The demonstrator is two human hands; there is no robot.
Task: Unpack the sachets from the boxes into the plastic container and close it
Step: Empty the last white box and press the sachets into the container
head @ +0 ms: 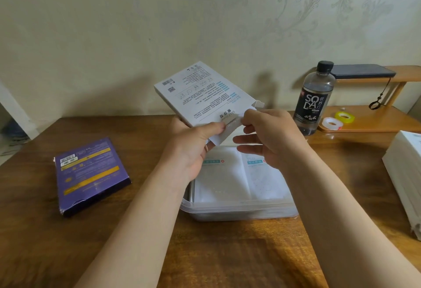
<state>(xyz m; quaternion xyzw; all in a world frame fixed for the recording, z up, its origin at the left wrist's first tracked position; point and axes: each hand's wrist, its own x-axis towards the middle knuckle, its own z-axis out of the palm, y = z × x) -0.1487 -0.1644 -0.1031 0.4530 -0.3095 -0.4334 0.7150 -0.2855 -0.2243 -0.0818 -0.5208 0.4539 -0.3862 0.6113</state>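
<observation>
Left hand [193, 144] grips the white box [200, 94] at its near end, with the thumb pressed on the printed upper face and the fingers curled underneath. The box is held in the air above the far edge of the plastic container [239, 208], tilted so that its closed end points up and away toward the wall. Its open end faces the right hand [271, 137].

Right hand position: thumb and forefinger pinch the white flap at the open end of the box, and the remaining fingers are extended and loose below it. This area is blurred, so it cannot be told whether the edge of a sachet is also caught in the pinch.

Container status: open, no lid on it, standing on the wooden table [227, 253] directly under both hands. White sachets [227, 178] with teal labels lie flat inside, two side by side on top.

Other items on the table:
- A purple box [91, 174] lies flat to the left, well apart from the container, its near end flap open.
- A dark soda bottle [314, 98] with a black cap stands upright to the right, behind the container.
- A low wooden shelf [376, 121] sits beside the bottle and carries two tape rolls – one clear [332, 124], one yellow [345, 117] – just beside each other.
- A dark phone [362, 71] rests on the upper tier of the shelf, with a cord hanging from it.
- A white stack [405, 174] lies at the right edge, partly out of view.
</observation>
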